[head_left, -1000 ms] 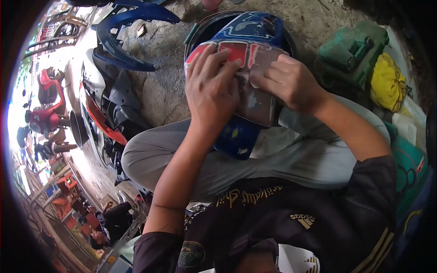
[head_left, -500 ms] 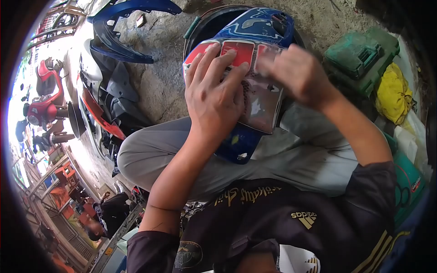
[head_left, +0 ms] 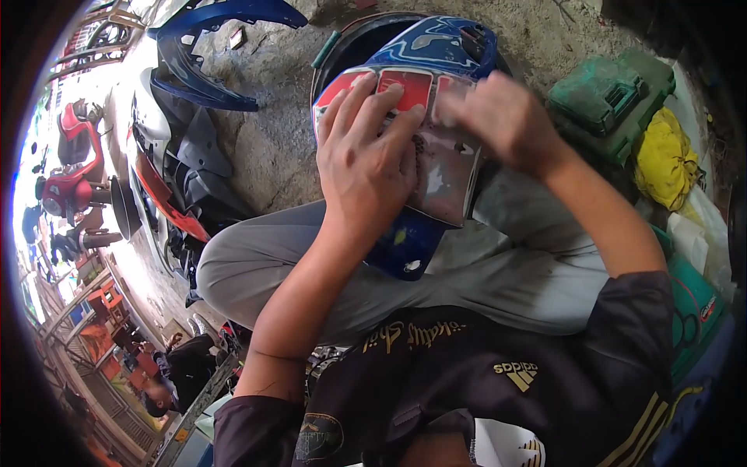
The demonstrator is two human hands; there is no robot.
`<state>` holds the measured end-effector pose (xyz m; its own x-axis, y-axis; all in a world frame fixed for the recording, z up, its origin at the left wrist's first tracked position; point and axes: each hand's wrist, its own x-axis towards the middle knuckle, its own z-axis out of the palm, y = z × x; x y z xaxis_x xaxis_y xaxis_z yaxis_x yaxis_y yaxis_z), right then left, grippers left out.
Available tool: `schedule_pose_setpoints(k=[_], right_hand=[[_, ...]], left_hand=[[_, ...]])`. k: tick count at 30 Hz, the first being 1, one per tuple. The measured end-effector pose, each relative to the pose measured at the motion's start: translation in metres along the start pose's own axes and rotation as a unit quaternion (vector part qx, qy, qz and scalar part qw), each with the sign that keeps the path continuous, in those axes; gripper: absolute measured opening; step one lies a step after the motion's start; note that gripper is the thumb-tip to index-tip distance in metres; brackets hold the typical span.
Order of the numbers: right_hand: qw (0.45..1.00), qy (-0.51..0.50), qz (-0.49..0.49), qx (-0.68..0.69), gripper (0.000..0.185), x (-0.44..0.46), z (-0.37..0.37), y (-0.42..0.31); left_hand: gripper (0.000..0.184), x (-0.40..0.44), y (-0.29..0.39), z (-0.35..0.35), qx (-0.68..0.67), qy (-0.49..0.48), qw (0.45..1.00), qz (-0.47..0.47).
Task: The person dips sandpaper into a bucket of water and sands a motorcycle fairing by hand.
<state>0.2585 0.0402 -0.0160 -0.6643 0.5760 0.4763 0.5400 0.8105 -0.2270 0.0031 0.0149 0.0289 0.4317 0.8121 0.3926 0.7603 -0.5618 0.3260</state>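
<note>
A blue motorcycle body panel [head_left: 428,45] rests across my lap and the dark round tub [head_left: 354,58]. Over its middle lies a sheet with red patches [head_left: 408,88] and a glossy grey-brown part [head_left: 447,175]. My left hand [head_left: 362,152] lies on this sheet, fingers spread and pressing on the red area. Just to the right, my right hand [head_left: 502,121] is curled at the sheet's right red patch. Motion smears its fingertips, and whatever they pinch cannot be made out.
More blue fairing [head_left: 206,89] and white, red and black panels [head_left: 167,187] lie on the ground at left. A green case [head_left: 607,101], a yellow bag [head_left: 667,159] and a teal box [head_left: 692,300] are at right. Another person [head_left: 179,373] sits at lower left.
My left hand stays in place on the sheet. My right hand is blurred in both frames, its position at the right patch almost the same. The whole view has shifted slightly.
</note>
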Motion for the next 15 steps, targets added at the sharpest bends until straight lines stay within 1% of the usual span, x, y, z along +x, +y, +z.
schedule_pose_setpoints(k=[2, 6, 8, 9, 12, 13, 15], right_hand=[[0.998, 0.049, 0.025, -0.005, 0.034, 0.0, 0.008, 0.021], [1.0, 0.014, -0.019, 0.004, 0.033, 0.002, -0.003, -0.021], [0.999, 0.032, 0.009, -0.015, 0.032, 0.0, 0.006, 0.014], [0.999, 0.031, 0.028, -0.022, 0.03, 0.003, 0.003, 0.021], [1.0, -0.004, -0.005, -0.003, 0.029, 0.001, -0.002, -0.018], [1.0, -0.024, -0.009, 0.001, 0.033, -0.002, -0.002, -0.015], [1.0, 0.008, 0.01, -0.014, 0.034, 0.001, 0.004, 0.017]], left_hand=[[0.037, -0.003, 0.0, 0.002, 0.002, 0.003, 1.0, 0.002], [0.036, -0.003, -0.004, 0.0, 0.006, 0.005, 1.0, 0.004], [0.036, -0.002, 0.0, 0.001, 0.006, 0.009, 1.0, 0.009], [0.036, -0.001, 0.002, 0.002, 0.005, 0.01, 1.0, 0.013], [0.044, -0.002, 0.004, -0.002, 0.02, 0.005, 1.0, -0.002], [0.044, 0.0, 0.002, -0.001, 0.016, 0.012, 1.0, 0.002], [0.044, 0.001, 0.001, 0.003, 0.001, 0.023, 1.0, 0.005]])
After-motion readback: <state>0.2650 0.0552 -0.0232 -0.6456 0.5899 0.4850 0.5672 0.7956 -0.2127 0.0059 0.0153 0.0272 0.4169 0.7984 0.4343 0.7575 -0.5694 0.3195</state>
